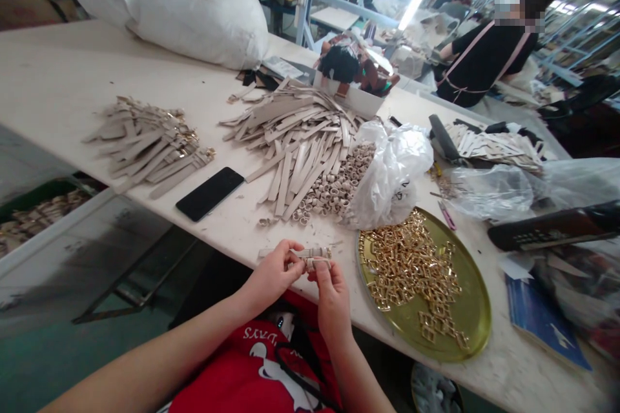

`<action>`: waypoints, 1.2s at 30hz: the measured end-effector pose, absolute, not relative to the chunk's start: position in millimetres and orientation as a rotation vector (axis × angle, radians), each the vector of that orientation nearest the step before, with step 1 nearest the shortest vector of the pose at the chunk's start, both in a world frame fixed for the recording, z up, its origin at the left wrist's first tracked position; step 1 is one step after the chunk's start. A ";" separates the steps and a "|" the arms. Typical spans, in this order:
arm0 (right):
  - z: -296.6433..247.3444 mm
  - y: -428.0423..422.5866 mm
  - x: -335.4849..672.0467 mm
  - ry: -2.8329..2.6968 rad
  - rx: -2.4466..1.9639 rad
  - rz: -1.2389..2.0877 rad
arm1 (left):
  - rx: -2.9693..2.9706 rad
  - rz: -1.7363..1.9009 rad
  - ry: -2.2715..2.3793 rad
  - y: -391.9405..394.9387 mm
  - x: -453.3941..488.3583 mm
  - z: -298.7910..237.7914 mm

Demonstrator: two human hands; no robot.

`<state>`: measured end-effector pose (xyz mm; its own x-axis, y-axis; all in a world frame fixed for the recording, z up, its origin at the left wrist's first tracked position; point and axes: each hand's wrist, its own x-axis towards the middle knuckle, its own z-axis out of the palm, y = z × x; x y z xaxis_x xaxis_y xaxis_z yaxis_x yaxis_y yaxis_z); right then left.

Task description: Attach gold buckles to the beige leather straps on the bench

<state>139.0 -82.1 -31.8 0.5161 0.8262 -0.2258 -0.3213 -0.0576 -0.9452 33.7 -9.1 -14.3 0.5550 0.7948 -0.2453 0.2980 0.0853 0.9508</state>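
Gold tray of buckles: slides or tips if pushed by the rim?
Probably slides: the gold tray sits flat and shallow on the table. Likely heavy, given the heaped metal buckles. Loose ones may spill over the low rim.

Two hands (271,274) (332,300), one phone (209,193), one gold tray (477,335).

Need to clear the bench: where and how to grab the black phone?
Probably pinch the phone across its two long edges, coming straight down from above. It lies flat and askew on the table, so only its thin sides offer purchase, and nothing rests on it.
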 end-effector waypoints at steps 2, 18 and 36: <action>-34.2 -82.1 141.4 -0.438 -1.223 1.069 | 1.525 0.458 1.001 -6.7 32.7 -16.8; -39.0 -99.2 151.1 0.048 -0.753 1.826 | 1.923 0.178 1.072 -10.8 25.8 2.2; -17.6 -107.5 138.1 -0.654 -1.428 1.089 | 1.442 0.205 0.847 -28.3 9.7 13.8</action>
<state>138.1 -107.5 -17.6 0.4111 0.8779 -0.2456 -0.1960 -0.1780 -0.9643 9.7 -28.3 13.8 0.7024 0.5996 -0.3835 0.3584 0.1676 0.9184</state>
